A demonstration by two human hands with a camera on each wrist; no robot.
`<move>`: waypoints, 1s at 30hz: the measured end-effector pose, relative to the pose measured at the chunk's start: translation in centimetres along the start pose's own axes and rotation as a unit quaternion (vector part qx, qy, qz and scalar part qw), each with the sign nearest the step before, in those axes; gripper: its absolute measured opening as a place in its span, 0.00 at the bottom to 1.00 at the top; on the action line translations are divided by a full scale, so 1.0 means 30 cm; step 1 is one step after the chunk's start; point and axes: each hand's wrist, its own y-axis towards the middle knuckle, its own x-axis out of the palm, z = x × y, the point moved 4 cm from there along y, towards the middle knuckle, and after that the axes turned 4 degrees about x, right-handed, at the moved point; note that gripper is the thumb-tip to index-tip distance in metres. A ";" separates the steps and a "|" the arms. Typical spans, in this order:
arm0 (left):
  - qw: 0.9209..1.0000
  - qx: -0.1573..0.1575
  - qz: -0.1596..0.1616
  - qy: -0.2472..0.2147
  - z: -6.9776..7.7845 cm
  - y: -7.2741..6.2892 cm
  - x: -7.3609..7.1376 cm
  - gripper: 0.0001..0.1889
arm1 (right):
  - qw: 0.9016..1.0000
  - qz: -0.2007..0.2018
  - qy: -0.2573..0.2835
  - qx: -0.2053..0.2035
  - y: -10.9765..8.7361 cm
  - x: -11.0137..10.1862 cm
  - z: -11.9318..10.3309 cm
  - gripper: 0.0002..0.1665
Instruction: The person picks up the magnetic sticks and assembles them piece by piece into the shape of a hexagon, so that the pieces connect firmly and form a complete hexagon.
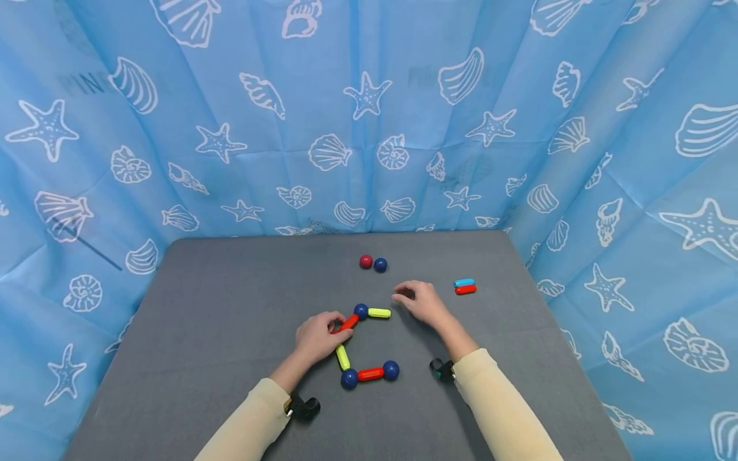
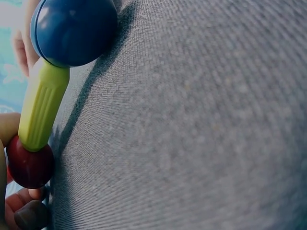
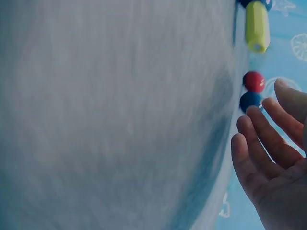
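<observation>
A chain of magnetic rods and balls lies on the table: a yellow-green rod [image 1: 379, 313], a blue ball [image 1: 360, 311], a red rod [image 1: 350, 321], another yellow-green rod [image 2: 43, 103], a blue ball [image 2: 76, 31], a red rod [image 1: 371, 374] and an end blue ball [image 1: 391, 370]. My left hand [image 1: 320, 337] holds the chain at a red ball [image 2: 31, 163], thumb and fingers on either side; the hand hides that ball in the head view. To the right of the upper rod's free end hovers my right hand [image 1: 423, 301], its fingers loosely bent with nothing between them.
A loose red ball [image 1: 366, 261] and blue ball [image 1: 380, 264] sit together farther back. On the right lie a light blue rod [image 1: 464, 282] and a red rod [image 1: 466, 290], side by side. A blue shell-patterned curtain [image 1: 369, 160] hangs behind the grey table [image 1: 230, 288].
</observation>
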 end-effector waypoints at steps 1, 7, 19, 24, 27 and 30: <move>1.000 -0.001 0.000 0.001 -0.001 -0.001 0.000 0.12 | 1.000 0.003 -0.001 0.007 0.010 -0.003 0.010 0.16; 1.000 0.001 0.000 -0.003 -0.004 0.001 0.003 0.12 | 0.999 0.013 -0.004 0.031 0.052 -0.018 0.050 0.16; 1.000 0.000 0.005 -0.005 -0.018 0.008 0.009 0.13 | 0.999 0.016 0.011 0.041 0.151 -0.026 0.031 0.21; 1.000 0.000 0.001 -0.005 -0.013 0.009 0.003 0.13 | 0.998 0.007 0.023 0.055 0.204 -0.029 0.019 0.25; 1.000 0.001 0.003 -0.005 -0.012 0.007 0.001 0.13 | 0.998 -0.004 0.033 0.061 0.219 -0.026 0.012 0.27; 1.000 -0.001 0.002 -0.002 -0.014 0.005 0.002 0.13 | 0.997 -0.014 0.041 0.062 0.227 -0.020 0.008 0.28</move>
